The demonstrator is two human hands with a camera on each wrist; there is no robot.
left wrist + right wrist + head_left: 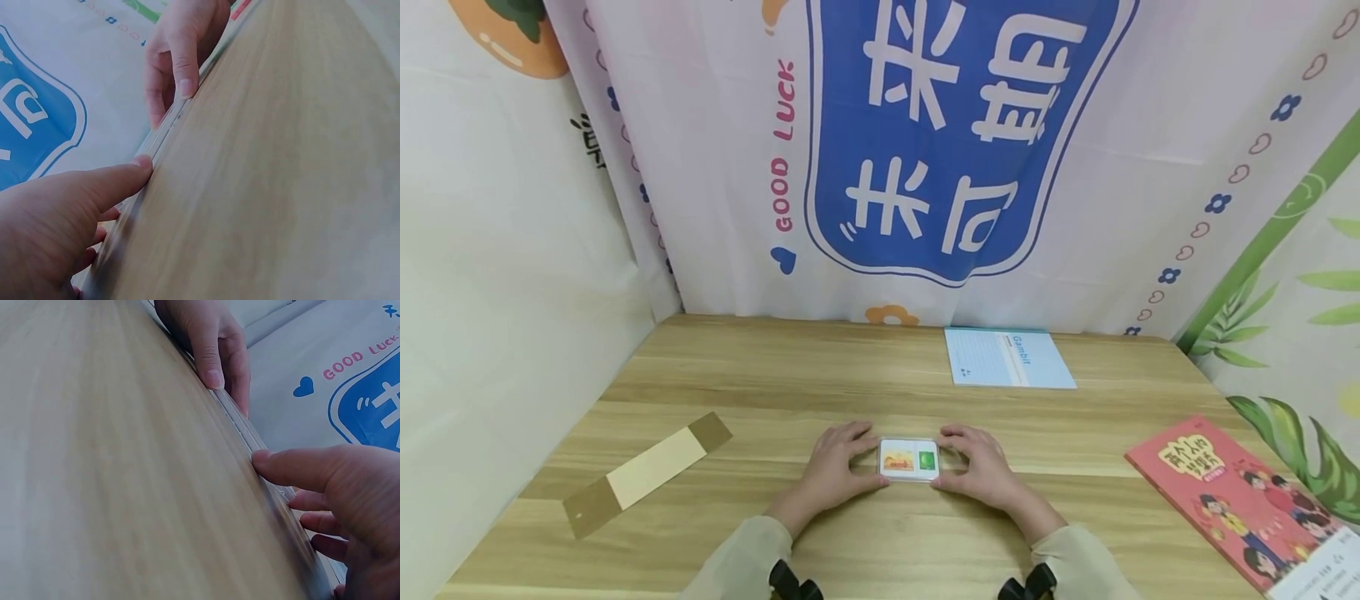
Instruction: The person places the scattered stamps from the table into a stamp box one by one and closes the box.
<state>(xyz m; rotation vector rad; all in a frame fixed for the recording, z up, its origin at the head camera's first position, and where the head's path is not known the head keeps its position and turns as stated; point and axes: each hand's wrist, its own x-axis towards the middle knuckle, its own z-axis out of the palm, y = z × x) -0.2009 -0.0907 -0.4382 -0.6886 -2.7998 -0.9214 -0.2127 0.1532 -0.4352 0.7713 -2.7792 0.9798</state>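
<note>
A small flat clear plastic card box (908, 460) lies on the wooden table in front of the person. Through its top show an orange-yellow picture and a green picture on white. My left hand (841, 464) grips its left end, thumb at the near corner and forefinger at the far one. My right hand (979, 468) holds the right end in the same way. Both wrist views show the box only edge-on, with the left thumb (142, 164) and the right thumb (262, 457) touching its near side. What is inside is hard to make out.
A brown and cream card strip (657, 468) lies slantwise on the left. Behind the hands, against the curtain (730, 208), is a light blue notebook (1009, 358). A red picture book (1232, 500) lies at the right of the wooden table (820, 375).
</note>
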